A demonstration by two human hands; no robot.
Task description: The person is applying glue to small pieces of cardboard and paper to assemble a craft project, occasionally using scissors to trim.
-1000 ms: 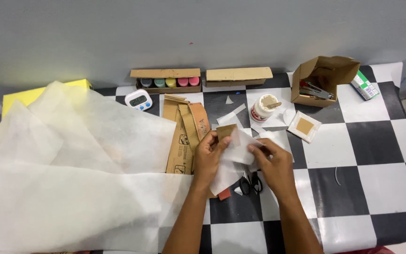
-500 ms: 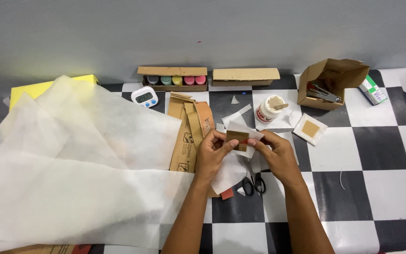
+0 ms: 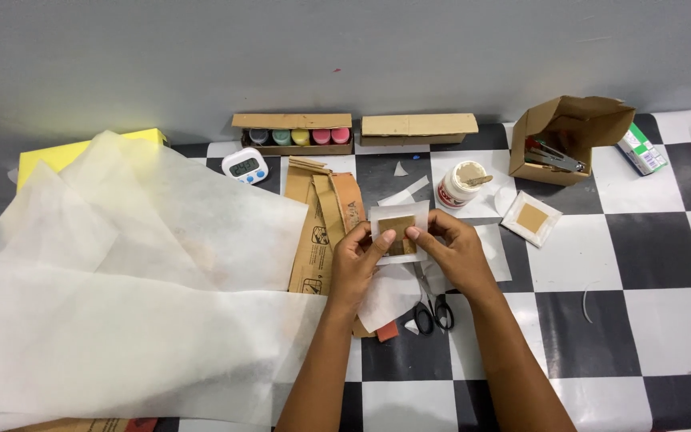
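Where edges were folded, paper square (image 3: pixel 398 214) now flat, seemingly, both hands (image 3: pixel 409 260) pinching

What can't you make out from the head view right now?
- Cardboard square in white paper: lower part covered by both thumbs.
- Scissors: blades hidden under the right hand.
- Open cardboard box: contents partly behind its wall.
- White tissue sheets: cut off at the left edge.

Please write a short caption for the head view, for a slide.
Both hands, left and right, hold a white square with a brown card centre above scissors on a checkered table.
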